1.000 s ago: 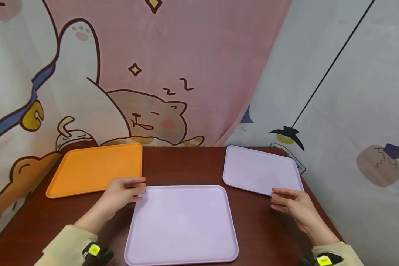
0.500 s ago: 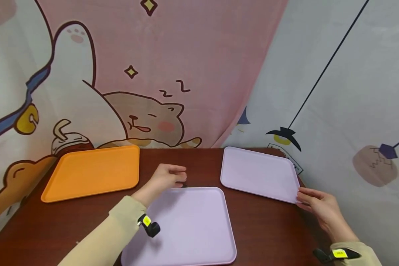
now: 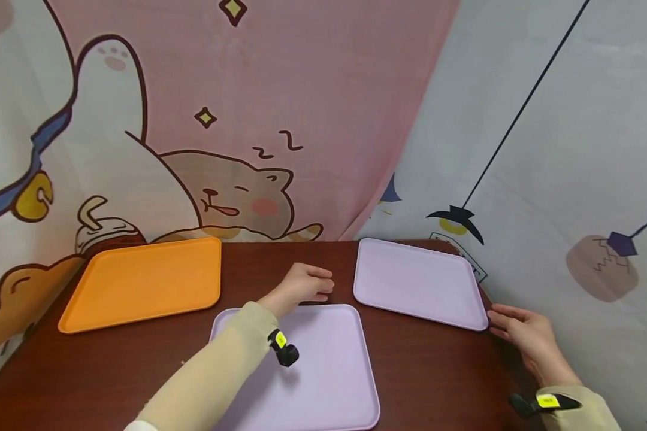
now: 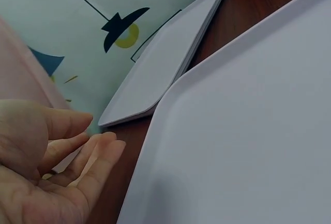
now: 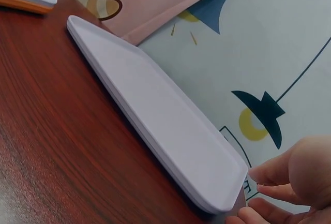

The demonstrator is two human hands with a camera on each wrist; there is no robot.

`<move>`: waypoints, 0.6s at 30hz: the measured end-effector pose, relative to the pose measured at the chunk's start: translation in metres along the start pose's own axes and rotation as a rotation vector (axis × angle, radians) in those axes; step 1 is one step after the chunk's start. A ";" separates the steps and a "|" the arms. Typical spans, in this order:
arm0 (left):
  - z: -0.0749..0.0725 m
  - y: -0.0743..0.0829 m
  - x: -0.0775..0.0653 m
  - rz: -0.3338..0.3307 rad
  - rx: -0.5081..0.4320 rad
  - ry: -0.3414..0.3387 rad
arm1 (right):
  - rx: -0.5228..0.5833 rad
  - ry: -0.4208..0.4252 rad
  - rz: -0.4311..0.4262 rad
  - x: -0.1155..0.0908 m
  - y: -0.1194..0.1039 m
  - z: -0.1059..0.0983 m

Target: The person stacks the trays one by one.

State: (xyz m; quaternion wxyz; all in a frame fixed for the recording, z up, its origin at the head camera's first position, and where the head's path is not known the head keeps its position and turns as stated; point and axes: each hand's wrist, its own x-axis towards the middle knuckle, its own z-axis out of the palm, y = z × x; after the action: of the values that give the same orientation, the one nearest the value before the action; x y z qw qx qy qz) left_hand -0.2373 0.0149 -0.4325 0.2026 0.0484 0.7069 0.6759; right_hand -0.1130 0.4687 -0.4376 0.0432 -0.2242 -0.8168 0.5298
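Note:
My left hand [image 3: 306, 284] hangs over the far edge of the middle lavender tray [image 3: 334, 371], its fingers loosely bent and holding nothing. In the left wrist view, the fingers of that hand [image 4: 103, 167] are beside the tray's rounded corner. At the back right lies another lavender tray [image 3: 420, 284], set at an angle. My right hand [image 3: 528, 335] is beside its near right corner, fingertips right at the rim, fingers extended. The right wrist view shows a doubled edge on this lavender tray [image 5: 155, 115], like two stacked trays.
An orange tray [image 3: 145, 284] lies at the back left of the dark red-brown table [image 3: 420, 371]. In the right wrist view, an orange edge [image 5: 26, 4] shows beneath the middle lavender tray. A cartoon-printed curtain [image 3: 323, 120] borders the table at the back and sides.
My left hand has moved right, from the middle tray's far left corner across its far edge. My right hand has shifted right along the right tray's near edge to its corner.

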 end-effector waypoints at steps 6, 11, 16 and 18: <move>0.022 0.001 0.016 0.001 0.024 0.020 | -0.008 -0.007 -0.019 0.006 0.008 0.001; 0.037 0.001 0.027 -0.007 0.054 0.047 | -0.032 -0.003 0.003 0.008 0.009 0.003; 0.048 0.003 0.033 -0.019 0.090 0.071 | -0.030 -0.021 -0.007 0.010 0.010 0.003; 0.051 0.003 0.035 -0.020 0.098 0.080 | -0.027 -0.037 -0.013 0.012 0.010 0.003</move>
State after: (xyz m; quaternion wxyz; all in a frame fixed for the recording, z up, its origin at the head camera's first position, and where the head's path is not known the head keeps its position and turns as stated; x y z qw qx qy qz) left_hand -0.2524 0.0752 -0.4372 0.1786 0.0241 0.7470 0.6399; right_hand -0.1213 0.4740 -0.4501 0.0284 -0.2094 -0.8260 0.5225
